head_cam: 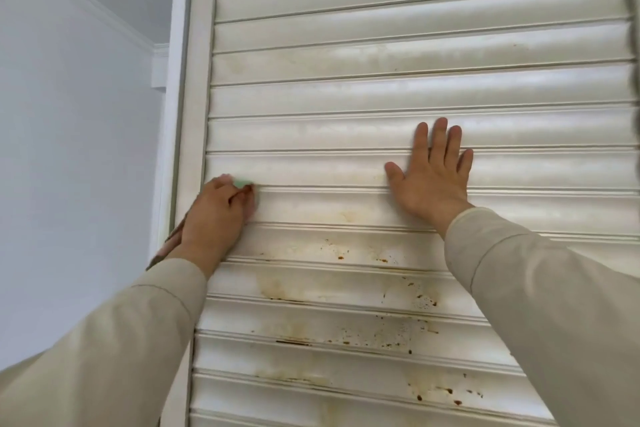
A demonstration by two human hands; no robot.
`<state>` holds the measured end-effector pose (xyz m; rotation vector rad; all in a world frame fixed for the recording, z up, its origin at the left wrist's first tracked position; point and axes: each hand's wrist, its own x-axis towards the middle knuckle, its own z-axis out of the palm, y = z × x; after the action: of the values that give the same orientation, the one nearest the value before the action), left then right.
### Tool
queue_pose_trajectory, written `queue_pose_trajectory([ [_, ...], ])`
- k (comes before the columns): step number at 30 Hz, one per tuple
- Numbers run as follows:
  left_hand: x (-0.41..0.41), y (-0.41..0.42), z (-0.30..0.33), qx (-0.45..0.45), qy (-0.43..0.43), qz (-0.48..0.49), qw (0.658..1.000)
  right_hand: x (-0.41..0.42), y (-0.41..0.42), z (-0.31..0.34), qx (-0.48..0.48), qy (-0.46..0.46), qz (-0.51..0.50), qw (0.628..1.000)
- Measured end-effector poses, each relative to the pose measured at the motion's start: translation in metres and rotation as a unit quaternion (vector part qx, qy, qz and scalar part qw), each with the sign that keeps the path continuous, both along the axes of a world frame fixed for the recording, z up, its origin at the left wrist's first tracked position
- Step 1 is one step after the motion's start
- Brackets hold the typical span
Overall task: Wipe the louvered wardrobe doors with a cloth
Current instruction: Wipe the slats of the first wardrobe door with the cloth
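Beige sleeves fill the near edges of the view, one arm reaching up from each side toward the door. Past the cuffs, the left hand has its fingers curled around a pale green cloth, pressing it against a slat near the door's left frame. Only a small bit of the cloth shows, peeking out above the knuckles and along the fingertips; the rest is hidden under the hand. The right hand lies flat on the slats well to the right, fingers straight and spread, holding nothing and probably steadying the door.

As for progress, the slats below the hands carry yellow-brown patches and dark rust-coloured stains, so that lower stretch seems untouched. The slats at and above hand level look much paler, with only faint streaks, which suggests they are either already wiped or were less dirty to begin with; I cannot tell which. Most of the heavy soiling looks left to do.

Beyond the door, to the left, a plain wall meets the ceiling along a white moulding.
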<state>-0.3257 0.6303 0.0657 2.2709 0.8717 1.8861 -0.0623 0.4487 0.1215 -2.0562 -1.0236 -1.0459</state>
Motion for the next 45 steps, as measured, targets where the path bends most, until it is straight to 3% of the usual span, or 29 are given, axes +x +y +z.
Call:
queue_pose_trajectory([
  [4,0.021,-0.011,0.003,0.013,0.027,0.01,0.999,0.0,0.001,-0.001,0.0,0.001,-0.01,1.0],
  [9,0.08,-0.047,-0.001,0.188,0.092,-0.001,0.978,-0.001,0.004,-0.002,0.009,0.01,-0.008,1.0],
  [11,0.087,-0.057,-0.004,0.205,0.113,0.005,0.972,-0.001,0.003,-0.002,0.012,0.015,-0.003,1.0],
  [16,0.059,-0.023,-0.015,0.199,0.105,0.056,0.973,0.001,0.004,-0.002,0.015,0.011,0.0,1.0],
  [21,0.016,0.021,-0.004,0.115,0.028,0.08,0.99,-0.001,0.003,-0.001,0.01,0.012,0.0,1.0],
  [26,0.009,0.028,0.007,0.057,0.014,0.086,0.995,-0.002,0.002,0.002,-0.025,0.025,-0.012,0.999],
  [29,0.039,0.009,0.01,0.16,0.067,0.058,0.983,-0.004,0.001,0.006,-0.048,0.044,-0.009,0.998],
  [32,0.09,-0.032,0.002,0.24,0.207,0.003,0.949,-0.004,0.001,0.006,-0.052,0.044,-0.01,0.998],
  [35,0.117,-0.055,0.003,0.204,0.264,-0.082,0.939,-0.003,0.002,0.006,-0.042,0.042,-0.007,0.998],
  [37,0.109,-0.046,0.007,0.185,0.257,-0.097,0.944,-0.004,0.001,0.007,-0.039,0.038,-0.002,0.999],
  [41,0.067,0.0,0.002,0.104,0.194,-0.013,0.975,0.001,-0.008,0.007,-0.048,0.016,0.019,0.999],
  [45,0.057,0.003,0.0,0.05,0.152,0.043,0.986,0.012,-0.041,0.013,-0.066,-0.091,0.007,0.994],
])
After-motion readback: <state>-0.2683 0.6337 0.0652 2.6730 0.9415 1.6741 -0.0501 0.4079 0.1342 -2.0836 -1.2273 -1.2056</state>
